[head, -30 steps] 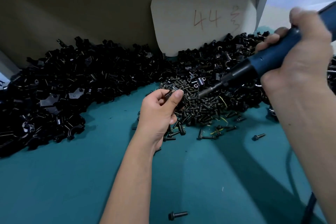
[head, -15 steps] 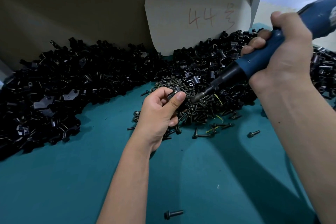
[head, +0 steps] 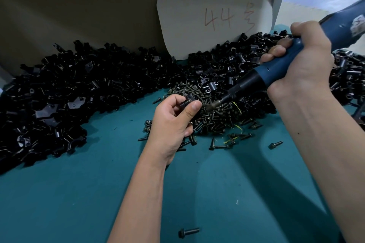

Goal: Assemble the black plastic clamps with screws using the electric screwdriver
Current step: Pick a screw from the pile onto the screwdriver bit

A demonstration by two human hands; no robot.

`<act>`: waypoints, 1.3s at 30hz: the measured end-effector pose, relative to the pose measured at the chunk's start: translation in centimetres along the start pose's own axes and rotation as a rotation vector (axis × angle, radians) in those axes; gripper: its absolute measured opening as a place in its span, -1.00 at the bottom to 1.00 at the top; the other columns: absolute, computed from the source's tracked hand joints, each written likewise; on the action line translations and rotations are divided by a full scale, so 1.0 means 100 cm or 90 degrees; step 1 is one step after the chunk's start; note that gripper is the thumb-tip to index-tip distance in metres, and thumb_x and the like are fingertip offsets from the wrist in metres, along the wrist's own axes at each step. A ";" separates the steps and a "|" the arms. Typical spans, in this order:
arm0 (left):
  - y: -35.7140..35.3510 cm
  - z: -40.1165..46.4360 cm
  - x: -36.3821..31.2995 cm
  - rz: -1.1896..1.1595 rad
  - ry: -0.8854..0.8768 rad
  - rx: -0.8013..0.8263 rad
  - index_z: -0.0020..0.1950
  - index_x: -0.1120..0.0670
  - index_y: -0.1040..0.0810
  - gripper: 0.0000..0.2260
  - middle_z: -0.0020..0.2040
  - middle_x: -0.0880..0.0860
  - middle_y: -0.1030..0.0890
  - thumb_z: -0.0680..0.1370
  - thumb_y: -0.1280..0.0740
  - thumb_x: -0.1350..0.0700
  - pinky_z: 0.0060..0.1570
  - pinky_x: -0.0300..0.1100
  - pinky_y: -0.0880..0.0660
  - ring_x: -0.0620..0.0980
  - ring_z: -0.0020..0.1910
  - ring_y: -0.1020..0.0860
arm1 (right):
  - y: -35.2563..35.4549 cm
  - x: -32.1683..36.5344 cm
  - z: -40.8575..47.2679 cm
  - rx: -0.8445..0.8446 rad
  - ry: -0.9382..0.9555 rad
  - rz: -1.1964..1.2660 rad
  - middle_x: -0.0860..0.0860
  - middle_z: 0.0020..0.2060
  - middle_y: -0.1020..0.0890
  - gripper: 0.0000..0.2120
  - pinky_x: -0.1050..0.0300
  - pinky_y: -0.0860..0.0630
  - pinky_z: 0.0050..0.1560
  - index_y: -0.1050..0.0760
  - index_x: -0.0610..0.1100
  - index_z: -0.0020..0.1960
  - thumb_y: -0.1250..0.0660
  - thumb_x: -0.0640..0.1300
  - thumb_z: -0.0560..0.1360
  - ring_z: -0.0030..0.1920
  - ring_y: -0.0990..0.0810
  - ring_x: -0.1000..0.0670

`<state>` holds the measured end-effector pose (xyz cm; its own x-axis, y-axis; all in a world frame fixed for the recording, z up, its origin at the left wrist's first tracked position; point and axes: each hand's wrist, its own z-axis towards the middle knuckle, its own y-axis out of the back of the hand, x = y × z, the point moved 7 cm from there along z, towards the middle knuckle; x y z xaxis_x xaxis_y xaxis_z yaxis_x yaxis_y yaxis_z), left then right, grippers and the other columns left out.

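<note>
My left hand [head: 171,124] pinches a small black plastic clamp [head: 188,100] between thumb and fingers, just above the near edge of a heap of dark screws [head: 213,116]. My right hand [head: 302,65] grips the blue electric screwdriver [head: 276,73], angled down to the left. Its metal tip [head: 212,105] hovers a short gap to the right of the clamp, over the screws. A long pile of black clamps [head: 79,89] runs along the back of the teal table [head: 98,193].
A white card marked "44" [head: 215,16] leans against the brown back wall. Loose screws lie on the teal surface, one near the front [head: 188,232] and one at the right [head: 275,144]. More clamps are heaped at the far right [head: 347,77].
The screwdriver has come down and to the left, so its tip now sits close to the clamp in my left hand. My left hand has stayed in much the same spot.
</note>
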<state>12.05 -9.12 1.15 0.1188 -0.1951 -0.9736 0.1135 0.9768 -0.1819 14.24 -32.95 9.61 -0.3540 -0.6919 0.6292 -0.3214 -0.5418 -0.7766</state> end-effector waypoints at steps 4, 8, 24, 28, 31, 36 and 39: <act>-0.005 0.000 -0.001 0.055 -0.031 0.001 -0.15 -0.08 -0.53 -0.76 -0.27 -0.10 -0.45 0.41 -0.56 -0.09 -0.47 -0.32 -0.35 -0.13 -0.41 -0.34 | 0.007 0.001 0.002 -0.044 0.005 -0.013 0.00 -0.42 -0.39 -0.81 0.16 -0.38 -0.38 -0.35 -0.15 -0.16 -0.36 -0.28 0.51 -0.48 -0.36 0.03; -0.005 -0.003 -0.005 0.090 -0.032 0.008 -0.10 0.05 -0.45 -0.71 -0.29 -0.11 -0.44 0.48 -0.55 0.00 -0.42 -0.29 -0.39 -0.11 -0.38 -0.38 | 0.009 0.002 0.001 -0.060 0.020 -0.012 -0.02 -0.43 -0.38 -0.80 0.16 -0.38 -0.38 -0.34 -0.15 -0.19 -0.35 -0.30 0.51 -0.49 -0.35 0.01; -0.017 -0.015 -0.022 0.539 -0.184 -0.083 -0.26 -0.03 -0.41 -0.57 -0.39 -0.06 -0.50 0.43 -0.56 -0.25 -0.41 -0.24 -0.41 -0.05 -0.35 -0.49 | -0.004 0.001 -0.009 0.005 0.001 0.072 0.01 -0.41 -0.35 -0.79 0.18 -0.33 -0.39 -0.30 -0.12 -0.22 -0.23 -0.28 0.56 -0.47 -0.31 0.03; -0.022 -0.018 -0.027 0.467 -0.197 -0.084 -0.24 -0.02 -0.41 -0.53 -0.36 -0.14 -0.52 0.38 -0.58 -0.30 -0.38 -0.34 -0.38 -0.15 -0.39 -0.45 | -0.002 0.002 -0.006 0.009 -0.014 0.102 0.02 -0.42 -0.34 -0.78 0.19 -0.33 -0.41 -0.29 -0.11 -0.23 -0.22 -0.26 0.56 -0.48 -0.31 0.05; -0.023 -0.022 -0.034 0.423 -0.247 -0.100 -0.24 0.02 -0.42 -0.59 -0.36 -0.05 -0.49 0.48 -0.55 -0.18 -0.39 -0.35 -0.32 -0.15 -0.40 -0.42 | -0.001 0.000 -0.006 -0.001 -0.046 0.120 0.05 -0.43 -0.33 -0.74 0.20 -0.33 -0.41 -0.27 -0.08 -0.26 -0.22 -0.24 0.57 -0.49 -0.30 0.06; -0.023 -0.023 -0.037 0.481 -0.281 -0.082 -0.14 -0.06 -0.45 -0.71 -0.34 -0.15 -0.51 0.48 -0.55 -0.07 -0.34 -0.38 -0.33 -0.13 -0.37 -0.50 | 0.002 -0.003 -0.007 -0.008 -0.059 0.120 0.05 -0.43 -0.34 -0.74 0.20 -0.33 -0.40 -0.29 -0.09 -0.27 -0.25 -0.25 0.55 -0.48 -0.31 0.06; -0.027 -0.023 -0.036 0.521 -0.272 -0.058 0.05 -0.18 -0.49 -0.70 -0.26 -0.11 -0.56 0.47 -0.51 -0.23 -0.28 -0.19 -0.47 -0.07 -0.27 -0.57 | -0.003 0.003 -0.007 0.013 -0.031 0.136 0.04 -0.42 -0.39 -0.75 0.19 -0.37 -0.39 -0.33 -0.10 -0.21 -0.36 -0.20 0.56 -0.48 -0.35 0.07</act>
<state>9.06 -10.84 4.77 0.4839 0.5602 -0.6724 -0.2420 0.8240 0.5123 13.60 -32.62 10.05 -0.3690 -0.8142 0.4483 -0.2250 -0.3897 -0.8930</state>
